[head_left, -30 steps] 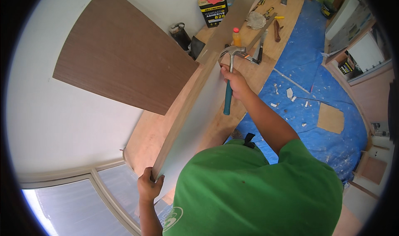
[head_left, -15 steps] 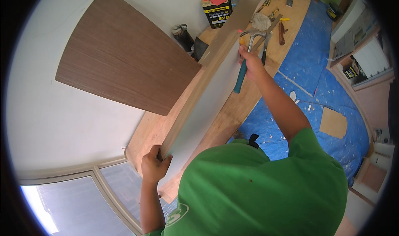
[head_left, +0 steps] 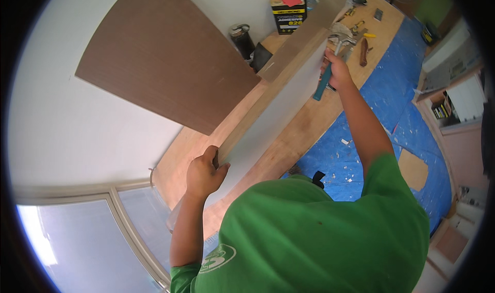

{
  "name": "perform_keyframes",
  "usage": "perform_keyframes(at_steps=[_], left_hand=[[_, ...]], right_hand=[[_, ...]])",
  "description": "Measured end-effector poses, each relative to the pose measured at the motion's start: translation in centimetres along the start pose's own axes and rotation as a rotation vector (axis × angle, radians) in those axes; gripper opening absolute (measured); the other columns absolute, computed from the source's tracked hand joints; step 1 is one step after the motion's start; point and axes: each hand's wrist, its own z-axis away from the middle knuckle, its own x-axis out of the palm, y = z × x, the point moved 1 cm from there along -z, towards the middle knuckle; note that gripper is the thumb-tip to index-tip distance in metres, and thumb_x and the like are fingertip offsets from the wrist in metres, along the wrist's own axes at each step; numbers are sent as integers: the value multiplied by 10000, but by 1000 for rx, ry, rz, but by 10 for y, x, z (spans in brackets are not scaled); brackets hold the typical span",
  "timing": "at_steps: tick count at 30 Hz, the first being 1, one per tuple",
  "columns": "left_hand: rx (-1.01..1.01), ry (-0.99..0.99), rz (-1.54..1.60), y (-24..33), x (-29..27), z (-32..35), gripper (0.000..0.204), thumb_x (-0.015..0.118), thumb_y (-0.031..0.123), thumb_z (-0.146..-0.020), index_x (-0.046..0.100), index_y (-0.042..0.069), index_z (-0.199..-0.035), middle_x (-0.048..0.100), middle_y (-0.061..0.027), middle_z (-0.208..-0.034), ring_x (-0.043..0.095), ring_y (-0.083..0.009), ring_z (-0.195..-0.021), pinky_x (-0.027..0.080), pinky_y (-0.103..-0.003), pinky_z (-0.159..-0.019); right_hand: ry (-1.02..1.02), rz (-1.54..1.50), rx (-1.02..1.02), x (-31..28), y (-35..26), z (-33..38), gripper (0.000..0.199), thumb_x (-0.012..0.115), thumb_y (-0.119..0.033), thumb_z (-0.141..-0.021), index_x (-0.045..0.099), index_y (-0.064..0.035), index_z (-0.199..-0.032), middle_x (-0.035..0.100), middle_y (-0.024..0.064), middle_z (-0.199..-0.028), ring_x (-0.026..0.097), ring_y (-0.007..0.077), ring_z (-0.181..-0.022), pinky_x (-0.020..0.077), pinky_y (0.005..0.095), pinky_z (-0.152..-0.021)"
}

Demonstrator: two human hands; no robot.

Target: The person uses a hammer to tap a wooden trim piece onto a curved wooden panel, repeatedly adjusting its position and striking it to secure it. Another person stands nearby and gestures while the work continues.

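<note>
A long board (head_left: pixel 268 118) with a whitish face and a wood-toned upper edge stands on its side along the workbench (head_left: pixel 291 148). My left hand (head_left: pixel 206 173) is closed round its near end, thumb on the white face and fingers over the top. At the far end, my right hand (head_left: pixel 337 72) grips a claw hammer (head_left: pixel 324 82) by its teal handle, the metal head pointing away from me. That hand is up against the board; whether its fingers also hold the board is hard to see.
A large brown wood-grain panel (head_left: pixel 165 61) leans on the wall at left. Behind the board are a dark bottle (head_left: pixel 241 39), an adhesive can (head_left: pixel 289 15) and another brown strip (head_left: pixel 322 17). Several hand tools (head_left: pixel 364 51) lie at the bench's far end. Blue sheeting (head_left: pixel 384 94) covers the floor at right.
Both hands and the board have moved away from me along the bench, the left hand most clearly. The hammer is still in my right hand. The view has also shifted slightly.
</note>
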Motion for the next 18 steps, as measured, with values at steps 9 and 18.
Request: perform_keyframes(at_steps=[9, 18], left_hand=[[-24, 207, -67, -43, -5, 56, 436, 823, 409, -850, 688, 64, -1081, 698, -73, -768, 693, -242, -667, 539, -376, -609], [-13, 306, -91, -70, -1, 85, 391, 827, 405, -838, 700, 55, -955, 668, -83, -727, 668, -286, -647, 522, -410, -608]], right_hand=[[84, 101, -190, -11, -27, 59, 444, 576, -403, -1076, 625, -17, -1290, 543, 23, -746, 574, 157, -643, 529, 371, -618], [125, 309, -394, 45, -128, 119, 390, 598, -378, -1062, 631, 3, -1136, 500, 16, -658, 479, 127, -492, 387, 296, -429]])
